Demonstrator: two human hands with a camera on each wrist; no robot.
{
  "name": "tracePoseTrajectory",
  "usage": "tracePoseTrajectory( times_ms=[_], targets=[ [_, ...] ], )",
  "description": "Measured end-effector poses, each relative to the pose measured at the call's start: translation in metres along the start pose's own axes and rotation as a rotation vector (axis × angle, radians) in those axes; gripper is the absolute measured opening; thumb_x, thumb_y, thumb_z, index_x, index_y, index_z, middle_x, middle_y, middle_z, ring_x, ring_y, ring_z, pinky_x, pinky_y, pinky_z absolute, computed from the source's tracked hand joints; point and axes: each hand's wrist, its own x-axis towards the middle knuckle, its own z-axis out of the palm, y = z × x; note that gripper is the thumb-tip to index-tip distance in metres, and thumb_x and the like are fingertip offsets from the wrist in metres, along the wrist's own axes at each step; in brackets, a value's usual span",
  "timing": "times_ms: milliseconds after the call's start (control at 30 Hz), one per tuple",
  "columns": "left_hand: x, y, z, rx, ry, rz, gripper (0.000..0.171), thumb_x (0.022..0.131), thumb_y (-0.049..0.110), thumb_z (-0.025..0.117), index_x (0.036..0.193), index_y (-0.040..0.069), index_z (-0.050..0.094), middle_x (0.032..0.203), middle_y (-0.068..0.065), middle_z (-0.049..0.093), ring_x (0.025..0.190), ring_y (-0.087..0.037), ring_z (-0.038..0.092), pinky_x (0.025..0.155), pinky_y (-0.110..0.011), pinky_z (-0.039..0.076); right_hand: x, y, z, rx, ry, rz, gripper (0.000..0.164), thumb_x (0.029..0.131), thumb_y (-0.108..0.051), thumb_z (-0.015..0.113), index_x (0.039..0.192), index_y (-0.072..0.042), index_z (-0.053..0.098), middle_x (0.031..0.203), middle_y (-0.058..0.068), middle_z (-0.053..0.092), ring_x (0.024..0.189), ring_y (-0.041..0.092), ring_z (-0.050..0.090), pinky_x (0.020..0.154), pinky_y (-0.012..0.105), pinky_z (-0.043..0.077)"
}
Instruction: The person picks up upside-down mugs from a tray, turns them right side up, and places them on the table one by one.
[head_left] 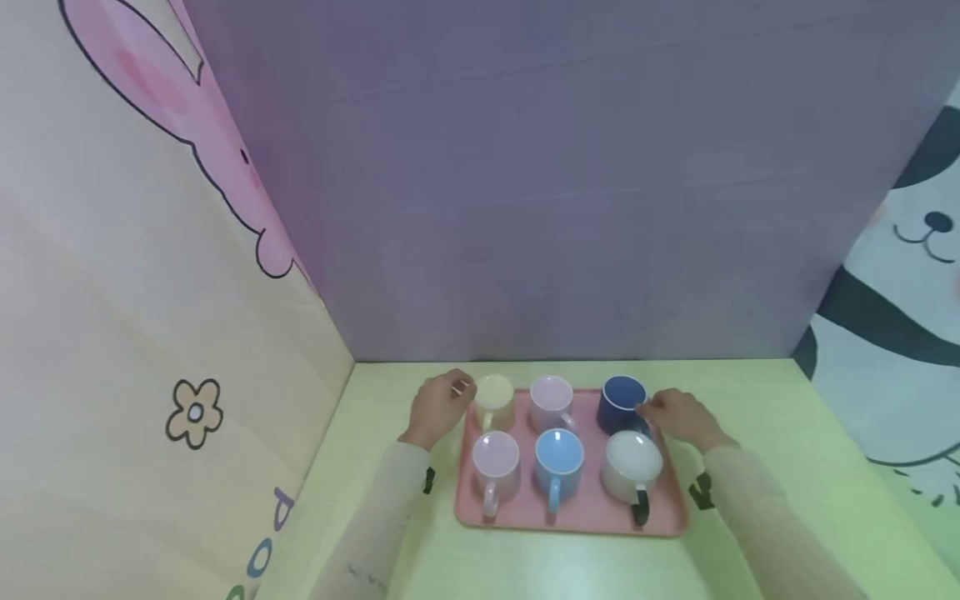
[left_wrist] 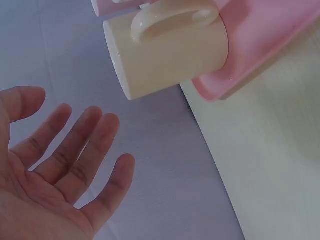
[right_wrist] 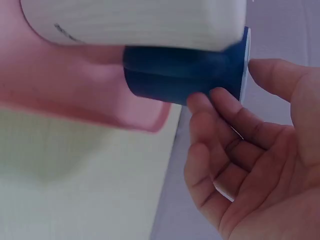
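With twelve o'clock set at the far wall, the near part of the worktop (head_left: pixel 525 575) is crossed by two light sleeves (head_left: pixel 382 508), at seven and five o'clock. Between them a pink tray (head_left: pixel 562 528) is laid, and six upright mugs are carried on it in two rows.

In the near row, a pale pink mug (head_left: pixel 505 485) is set at nine o'clock, a light blue mug (head_left: pixel 568 482) at the middle and a white mug (head_left: pixel 619 482) at three; their handles are turned toward six, the white one's being dark.

In the far row, a pale yellow mug (head_left: pixel 502 412) is placed at about ten o'clock, a second pink mug (head_left: pixel 545 413) near twelve and a navy mug (head_left: pixel 615 418) between one and two. Nothing is held by the left hand (head_left: pixel 438 408), whose loosely spread fingers are kept just beside the yellow mug. The navy mug is pinched at its rim by the right hand (head_left: pixel 684 417); how firmly cannot be told.

Beyond, the worktop is backed by a grey-purple wall (head_left: pixel 510 183).
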Motion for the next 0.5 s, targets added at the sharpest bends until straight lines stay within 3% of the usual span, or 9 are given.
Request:
tracePoseTrajectory(
  times_ms=[200,500],
  targets=[
    [-0.006,0.001,0.003,-0.033,-0.003,0.002,0.024,0.1,0.03,0.063,0.114,0.014,0.072,0.101,-0.005,0.076,0.087,-0.02,0.071,0.079,-0.039,0.058,0.001,0.006,0.008,0.107,-0.045,0.026,0.042,0.102,-0.036,0.059,0.108,0.005,0.069,0.093,0.015,0.073,0.088,0.028,0.067,0.085,0.056,0.056],
    [-0.011,-0.002,0.0,-0.075,0.016,0.013,0.022,0.1,0.027,0.063,0.113,0.013,0.073,0.099,-0.006,0.076,0.085,-0.019,0.071,0.078,-0.039,0.058,0.003,0.007,0.02,0.234,-0.082,0.045,0.03,0.101,-0.027,0.061,0.085,-0.002,0.066,0.071,0.003,0.056,0.069,0.018,0.052,0.063,0.032,0.046]
  ],
)
